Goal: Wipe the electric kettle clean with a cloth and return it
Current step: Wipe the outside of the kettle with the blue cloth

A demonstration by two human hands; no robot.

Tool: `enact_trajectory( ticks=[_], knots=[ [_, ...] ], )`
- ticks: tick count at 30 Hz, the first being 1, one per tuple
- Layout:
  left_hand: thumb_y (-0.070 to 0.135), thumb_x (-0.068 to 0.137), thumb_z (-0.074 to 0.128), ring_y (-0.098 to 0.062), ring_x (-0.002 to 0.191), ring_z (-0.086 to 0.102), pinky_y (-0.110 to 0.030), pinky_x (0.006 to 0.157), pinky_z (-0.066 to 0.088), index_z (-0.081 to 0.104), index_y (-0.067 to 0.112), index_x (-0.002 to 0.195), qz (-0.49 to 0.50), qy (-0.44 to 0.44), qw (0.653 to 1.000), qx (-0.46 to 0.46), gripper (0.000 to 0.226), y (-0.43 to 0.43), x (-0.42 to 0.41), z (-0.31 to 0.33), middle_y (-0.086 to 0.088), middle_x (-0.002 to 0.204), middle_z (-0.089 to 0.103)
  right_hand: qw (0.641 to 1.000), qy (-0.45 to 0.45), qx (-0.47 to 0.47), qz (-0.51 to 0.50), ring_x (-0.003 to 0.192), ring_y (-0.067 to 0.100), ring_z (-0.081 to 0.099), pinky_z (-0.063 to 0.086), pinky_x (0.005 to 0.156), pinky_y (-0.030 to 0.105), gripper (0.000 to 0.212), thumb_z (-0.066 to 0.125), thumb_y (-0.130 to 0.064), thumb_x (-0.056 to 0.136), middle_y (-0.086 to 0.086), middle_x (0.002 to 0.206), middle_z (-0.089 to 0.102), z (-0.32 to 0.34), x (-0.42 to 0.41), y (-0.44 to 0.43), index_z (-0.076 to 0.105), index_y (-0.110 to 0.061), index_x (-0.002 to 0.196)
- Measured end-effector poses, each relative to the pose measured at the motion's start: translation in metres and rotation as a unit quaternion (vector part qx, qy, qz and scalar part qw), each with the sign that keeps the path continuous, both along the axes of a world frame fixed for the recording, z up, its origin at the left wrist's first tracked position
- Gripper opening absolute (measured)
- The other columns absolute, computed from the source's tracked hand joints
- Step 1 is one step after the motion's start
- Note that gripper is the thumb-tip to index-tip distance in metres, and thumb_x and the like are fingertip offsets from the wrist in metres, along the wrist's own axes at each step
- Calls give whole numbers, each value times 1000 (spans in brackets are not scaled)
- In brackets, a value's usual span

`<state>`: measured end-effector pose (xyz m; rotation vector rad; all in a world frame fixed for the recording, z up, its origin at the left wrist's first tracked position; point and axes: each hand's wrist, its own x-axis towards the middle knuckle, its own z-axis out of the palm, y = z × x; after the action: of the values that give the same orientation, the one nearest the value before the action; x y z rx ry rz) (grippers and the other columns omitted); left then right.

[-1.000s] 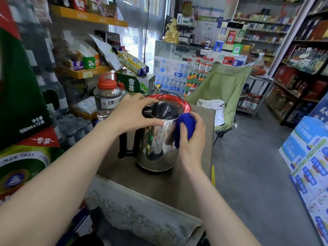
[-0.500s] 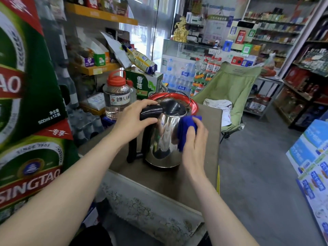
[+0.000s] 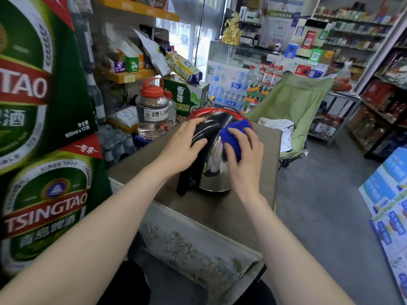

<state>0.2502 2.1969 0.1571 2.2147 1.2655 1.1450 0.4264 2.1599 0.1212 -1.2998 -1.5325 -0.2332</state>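
With the electric kettle [image 3: 214, 164] standing on the tabletop [image 3: 220, 212], keep the left hand [image 3: 182, 148] clamped on its black handle and work the right hand [image 3: 244, 159], gripping the blue cloth [image 3: 234, 135], firmly over the steel.

this is a small grocery or convenience shop. stacked green tsingtao beer cartons [image 3: 41, 133] fill the near left, printed "500ml x 12". orange shelves [image 3: 130, 76] on the left carry small boxed goods, and dark shelves [image 3: 383, 89] on the far right are packed with bottles and red packages. a glass sales counter [image 3: 237, 54] at the far end holds a gold figurine [image 3: 231, 29] and payment code signs [image 3: 315, 56]. shrink-wrapped bottled water packs [image 3: 231, 89] stand in front of it. printed blue and white cartons [image 3: 392, 208] are piled on the grey floor at the near right.
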Motion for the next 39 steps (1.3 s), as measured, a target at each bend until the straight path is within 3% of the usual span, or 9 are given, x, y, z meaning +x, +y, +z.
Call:
enact_trajectory(
  ticks=[2,7,13,19,26,29,32,34,39],
  knots=[
    [23,94,55,-15,127,44,-25,98,32,36,24,142,-6,1,1000,-11,51,-1,-1,1,-2,141,44,1000,0,4,-13,128,31,45,31,110,29,33,62,-23,97,10,143,51,16,1,7,64,-20,130],
    [19,93,56,-17,128,44,-18,96,27,37,18,142,-16,-9,1000,-6,52,1,-1,2,-6,141,44,968,-242,59,-4,119,35,45,42,100,49,34,68,-18,91,5,136,49,-50,1,-5,69,-21,124],
    [20,95,55,-15,127,43,-22,98,29,36,18,142,-21,-4,1000,-8,51,0,-4,2,-5,141,43,898,-434,64,23,117,30,47,42,94,45,46,71,-15,88,5,127,66,-76,11,-13,65,-32,131],
    [21,94,55,-16,127,43,-23,98,29,36,19,142,-22,-4,1000,-5,52,1,-2,4,-4,141,43,978,-188,76,-49,133,44,43,38,108,58,41,69,-14,92,16,137,54,-35,-7,5,64,-20,132],
    [21,95,54,-15,127,42,-22,99,28,36,19,142,-25,-1,1000,5,51,1,-1,4,-4,142,42,956,-288,54,16,130,36,43,41,106,53,48,65,-7,90,5,138,44,-71,7,-13,63,-23,134],
    [22,96,53,-9,120,42,-24,97,30,35,21,142,-30,0,1000,-9,50,0,-1,7,-2,141,41,997,-66,30,-22,134,32,42,35,113,42,44,58,-16,97,10,147,41,-36,7,1,56,-20,140],
    [22,96,53,-8,119,41,-24,97,30,34,22,142,-32,1,999,-11,50,-1,-3,7,-1,141,41,993,107,-20,-38,142,17,38,29,116,25,46,51,-23,103,5,155,39,-17,12,10,46,-23,148],
    [21,95,54,-10,120,42,-24,97,30,35,20,142,-29,5,1000,-4,50,0,-2,7,-3,141,41,996,79,-18,-24,142,16,36,25,113,14,46,53,-20,102,6,155,40,-24,6,-3,47,-23,147],
    [19,94,56,-16,123,45,-23,96,30,37,17,140,-23,4,1000,6,50,2,-2,6,-5,139,43,997,-79,-13,22,134,33,40,25,117,31,47,61,-8,95,11,144,48,-54,-15,-24,57,-20,140]
  ],
)
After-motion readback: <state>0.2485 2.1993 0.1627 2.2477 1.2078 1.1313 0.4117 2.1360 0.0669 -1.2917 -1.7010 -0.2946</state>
